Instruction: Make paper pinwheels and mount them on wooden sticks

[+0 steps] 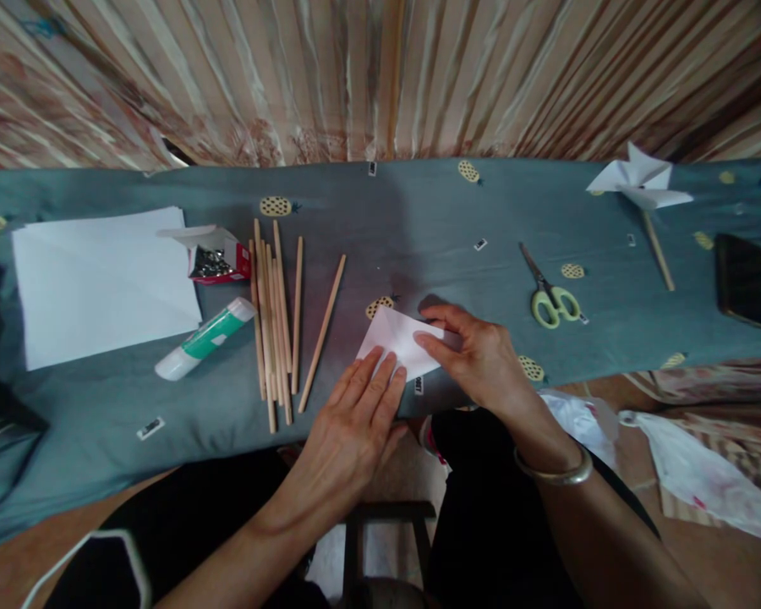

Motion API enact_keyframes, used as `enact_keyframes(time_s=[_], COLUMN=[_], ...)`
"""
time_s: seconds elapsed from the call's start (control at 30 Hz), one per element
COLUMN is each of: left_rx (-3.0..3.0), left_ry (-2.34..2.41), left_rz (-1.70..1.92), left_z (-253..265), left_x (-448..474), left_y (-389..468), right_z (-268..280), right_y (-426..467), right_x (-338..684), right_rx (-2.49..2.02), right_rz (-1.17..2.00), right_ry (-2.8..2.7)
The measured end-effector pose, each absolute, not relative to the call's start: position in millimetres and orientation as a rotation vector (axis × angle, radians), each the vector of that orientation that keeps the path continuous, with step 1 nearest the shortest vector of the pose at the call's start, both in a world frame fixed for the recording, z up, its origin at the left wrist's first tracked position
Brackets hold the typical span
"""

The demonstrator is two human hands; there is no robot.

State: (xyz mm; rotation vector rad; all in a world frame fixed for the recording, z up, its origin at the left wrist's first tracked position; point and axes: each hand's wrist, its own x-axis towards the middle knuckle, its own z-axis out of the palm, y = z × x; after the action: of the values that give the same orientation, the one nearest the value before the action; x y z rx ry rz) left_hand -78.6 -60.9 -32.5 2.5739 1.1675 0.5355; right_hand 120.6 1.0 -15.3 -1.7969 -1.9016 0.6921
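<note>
A small white sheet of paper lies near the front edge of the cloth-covered table, with a crease visible across it. My left hand rests on its lower left part, fingers stretched out flat. At the paper's right side, my right hand pinches the edge between thumb and forefinger. Left of the paper is a single wooden stick, beside a loose bunch of several wooden sticks. Green-handled scissors lie to the right of my right hand.
On the left are a stack of white paper, a glue stick and an open red box of small metal pieces. A paper pinwheel on a stick and a dark phone lie on the right. A pleated curtain hangs behind.
</note>
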Motion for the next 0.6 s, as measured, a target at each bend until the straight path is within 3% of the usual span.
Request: enact_keyframes(time_s=[0.6], left_rx=[2.577], left_ry=[1.166], left_rz=[0.525], left_z=[-35.0], left_x=[-78.5], left_y=[-63.2], right_z=[-16.1], right_y=[-0.9], right_x=[118.1], right_rx=[-1.784], right_rz=[0.628], right_ry=[-1.967])
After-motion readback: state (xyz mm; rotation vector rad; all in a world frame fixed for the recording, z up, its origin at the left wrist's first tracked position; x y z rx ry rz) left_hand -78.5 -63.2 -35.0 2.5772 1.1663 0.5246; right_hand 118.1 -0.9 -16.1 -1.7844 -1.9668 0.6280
